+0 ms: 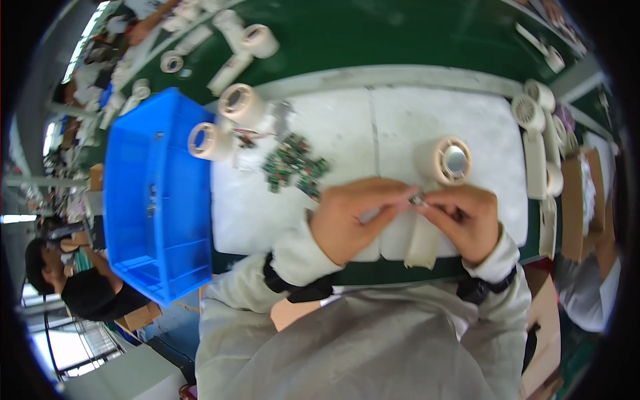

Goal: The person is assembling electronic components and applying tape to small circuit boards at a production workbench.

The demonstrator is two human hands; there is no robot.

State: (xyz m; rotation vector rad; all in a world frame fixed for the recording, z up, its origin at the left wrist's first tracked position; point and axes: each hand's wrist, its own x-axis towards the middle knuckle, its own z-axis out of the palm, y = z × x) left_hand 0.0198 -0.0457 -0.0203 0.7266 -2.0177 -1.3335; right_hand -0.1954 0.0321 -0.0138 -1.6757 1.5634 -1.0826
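Observation:
My left hand [350, 217] and my right hand [472, 217] meet fingertip to fingertip over the white work surface. Pinched between them is a small dark-and-silver part [417, 199], too small and blurred to name. Beneath my right hand lies a cream hair dryer housing [448, 160]; its round barrel points away and its handle [422, 245] reaches toward me, partly hidden by the fingers. Left of my hands sits a loose heap of small green circuit boards [292, 162], with red wires [247, 138] beside it.
A blue plastic crate [163, 200] stands at the left. Two cream barrels [241, 105] lie near its far corner. More hair dryer housings [533, 143] line the right edge, next to a cardboard box [581, 203]. Beyond is a green conveyor belt [387, 40]. A person [80, 277] sits at far left.

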